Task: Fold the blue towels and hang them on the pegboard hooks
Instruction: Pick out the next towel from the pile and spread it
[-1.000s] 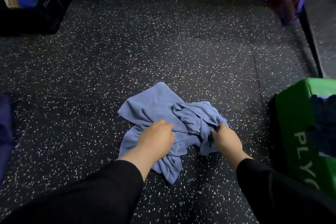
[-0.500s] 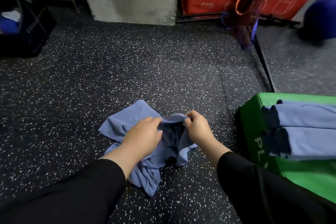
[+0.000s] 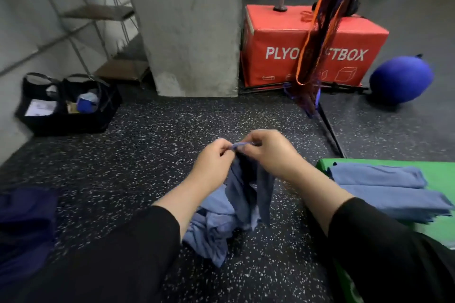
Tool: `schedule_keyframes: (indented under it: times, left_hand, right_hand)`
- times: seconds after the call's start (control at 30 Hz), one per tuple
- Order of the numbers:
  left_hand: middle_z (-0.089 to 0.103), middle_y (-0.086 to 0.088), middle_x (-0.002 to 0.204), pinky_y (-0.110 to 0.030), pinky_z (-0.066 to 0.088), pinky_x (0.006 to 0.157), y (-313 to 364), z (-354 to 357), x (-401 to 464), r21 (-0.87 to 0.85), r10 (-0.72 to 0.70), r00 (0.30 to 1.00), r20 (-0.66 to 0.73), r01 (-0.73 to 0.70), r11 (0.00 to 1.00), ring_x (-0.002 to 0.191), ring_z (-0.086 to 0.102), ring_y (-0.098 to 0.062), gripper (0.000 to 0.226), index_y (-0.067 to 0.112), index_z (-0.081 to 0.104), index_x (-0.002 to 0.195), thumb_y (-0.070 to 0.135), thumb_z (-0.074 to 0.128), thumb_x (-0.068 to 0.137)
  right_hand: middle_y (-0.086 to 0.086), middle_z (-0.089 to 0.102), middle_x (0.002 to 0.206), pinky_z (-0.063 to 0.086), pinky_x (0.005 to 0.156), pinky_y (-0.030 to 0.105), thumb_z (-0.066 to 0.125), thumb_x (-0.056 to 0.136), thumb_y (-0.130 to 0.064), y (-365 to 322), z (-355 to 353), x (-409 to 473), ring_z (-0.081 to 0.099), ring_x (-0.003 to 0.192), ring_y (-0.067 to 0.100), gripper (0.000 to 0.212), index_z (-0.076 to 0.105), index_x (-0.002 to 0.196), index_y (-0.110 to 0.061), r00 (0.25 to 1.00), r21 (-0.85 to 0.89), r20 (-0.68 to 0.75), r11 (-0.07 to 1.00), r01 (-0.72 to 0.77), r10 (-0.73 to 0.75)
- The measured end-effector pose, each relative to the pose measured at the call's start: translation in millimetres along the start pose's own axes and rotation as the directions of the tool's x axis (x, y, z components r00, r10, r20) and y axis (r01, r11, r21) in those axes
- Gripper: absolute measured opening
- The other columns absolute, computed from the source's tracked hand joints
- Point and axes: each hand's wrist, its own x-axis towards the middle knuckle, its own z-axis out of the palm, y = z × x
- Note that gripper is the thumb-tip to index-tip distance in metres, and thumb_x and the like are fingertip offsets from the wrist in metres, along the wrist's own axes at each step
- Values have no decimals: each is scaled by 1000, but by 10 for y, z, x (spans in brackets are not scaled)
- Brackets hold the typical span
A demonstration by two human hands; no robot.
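Head view, near to far. Two black sleeves (image 3: pixel 118 253) enter from the bottom edge, one on each side. Between the forearms a crumpled blue towel (image 3: pixel 221 216) hangs from the hands, its lower folds bunched against the speckled black floor (image 3: pixel 123 167). The left hand (image 3: pixel 213 165) and the right hand (image 3: pixel 268 152) meet above it, knuckles nearly touching. The fingers of both hands are curled, and thumb and fingertips pinch the towel's upper edge, which shows as a thin blue strip bridging the two pinches. The rest of the cloth drops straight down below the fingers, passing between the wrists.

To the right, beside the right forearm, two folded blue towels (image 3: pixel 384 187) lie side by side on top of a green box (image 3: pixel 440 170). At the left edge lies a dark blue bundle (image 3: pixel 24 224), too blurred to identify.

Farther off, a black bag (image 3: pixel 69 115) with loose contents sits on the floor at the left, near a grey concrete pillar (image 3: pixel 189 27). Right of the pillar stands a red plyo box (image 3: pixel 312 44), with coloured straps (image 3: pixel 317 39) hanging in front of it. A blue ball (image 3: pixel 401 79) rests on the floor at the far right.
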Motion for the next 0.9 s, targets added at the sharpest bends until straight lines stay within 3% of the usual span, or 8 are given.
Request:
schedule_keyframes:
  times: [0.1, 0.3, 0.4, 0.5, 0.63, 0.73, 0.8, 0.9]
  left_hand:
    - [68, 2, 84, -40, 50, 75, 249, -232, -328, 86, 72, 997, -15, -71, 994, 82, 63, -23, 7, 24, 59, 91, 18, 55, 93]
    - [63, 0, 85, -41, 49, 71, 216, -629, -769, 381, 66, 987, -148, -5, 925, 82, 58, -28, 11, 24, 57, 91, 14, 51, 91]
    - [65, 1, 77, -38, 48, 67, 49, -798, -789, 298, 10, 979, -206, 53, 953, 75, 60, -24, 13, 24, 64, 87, 16, 55, 94]
    - [67, 0, 74, -37, 43, 65, -4, -875, -792, 93, 29, 992, -124, -17, 995, 69, 54, -17, 16, 15, 71, 86, 21, 59, 95]
    - [51, -2, 66, -33, 30, 64, 52, -844, -833, -69, 21, 999, 37, -19, 997, 66, 40, -14, 27, 13, 63, 70, 24, 68, 94]
    - [52, 1, 67, -32, 31, 63, 138, -774, -801, -116, 16, 997, 81, -7, 993, 66, 42, -13, 20, 16, 62, 72, 22, 72, 89]
    - [50, 1, 67, -32, 31, 63, 186, -749, -772, -146, 8, 997, 83, 4, 989, 67, 41, -13, 21, 18, 59, 72, 24, 73, 87]
    - [42, 6, 61, -29, 27, 54, 202, -767, -729, -161, -14, 996, 90, 28, 987, 59, 36, -11, 34, 22, 50, 65, 23, 76, 87]
  right_hand:
    - [-5, 63, 63, 39, 56, 20, 69, 93, -36, -264, -131, -335, 52, 61, 8, 27, 69, 77, -14, 991, -30, -133, 999, 25, -29]
    - [-9, 64, 69, 37, 63, 31, 65, 96, -36, -594, -189, -808, 59, 72, 12, 25, 63, 75, -25, 945, -38, -318, 997, 70, -78]
    - [-9, 66, 73, 37, 65, 31, 64, 96, -37, -566, -138, -973, 62, 77, 17, 23, 64, 78, -24, 935, -39, -353, 999, 34, -46]
    - [-8, 71, 81, 43, 69, 29, 70, 90, -44, -531, -34, -1032, 66, 83, 14, 18, 68, 96, -27, 971, -27, -237, 1000, 13, -19]
    - [-6, 72, 83, 52, 76, 33, 73, 77, -65, -631, 116, -1004, 66, 82, 8, 54, 61, 124, -43, 999, -114, -21, 993, 40, -42]
    - [-10, 74, 87, 53, 75, 31, 70, 84, -59, -680, 167, -917, 68, 85, 4, 40, 66, 119, -40, 998, -122, 32, 991, 55, -52]
    - [-19, 71, 76, 47, 66, 23, 68, 91, -47, -670, 176, -839, 62, 73, -5, 19, 72, 99, -30, 998, -79, 30, 995, 66, -63]
    - [-12, 61, 57, 39, 57, 31, 69, 93, -33, -612, 144, -723, 46, 54, 2, 27, 62, 71, -19, 999, 29, -2, 999, 39, -39]
